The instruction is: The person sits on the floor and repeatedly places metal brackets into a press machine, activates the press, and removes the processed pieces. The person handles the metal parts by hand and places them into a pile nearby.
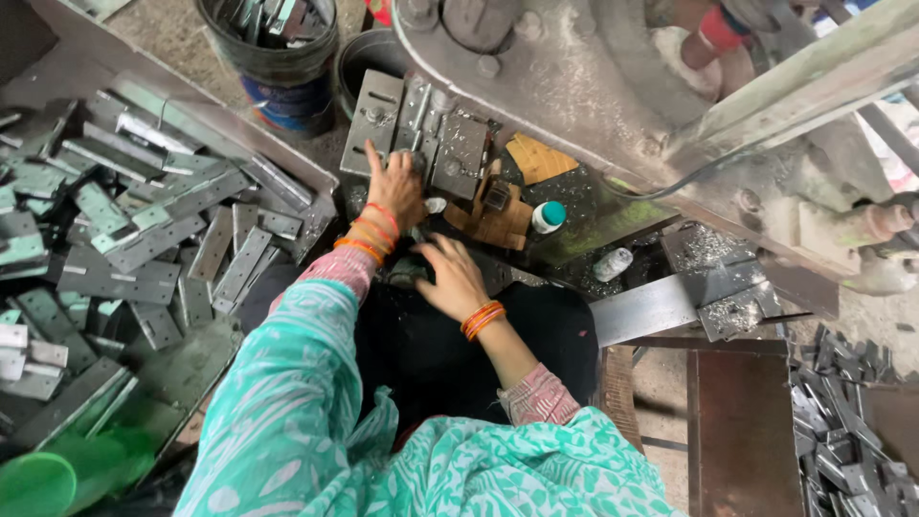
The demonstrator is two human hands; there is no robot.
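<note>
Metal plates point(144, 230), flat perforated strips, lie heaped in the tray point(287, 153) at the left edge of the press worktop point(613, 220), within arm's reach of the seated person; the heap probably sits there so that pieces can be taken without leaning.

Left hand point(395, 187): stretched forward onto the die block point(431, 134) at the far side of the worktop, fingers spread and pressed flat. Grip wide, nothing enclosed; whether a plate lies under the palm, cannot tell. The flat palm reads as steadying or seating something against the die.

Right hand point(452, 276): resting at the near edge of the worktop, fingers curled loosely over a dark part. Whether this grip encloses anything, cannot tell.

Wooden blocks point(498, 215) sit just right of the left hand, a small white bottle with a teal cap point(548, 216) beside them, likely kept close to the die for quick use. A bucket point(278, 57) with metal pieces stands beyond the tray. More plates point(847, 421) are piled at the lower right.
</note>
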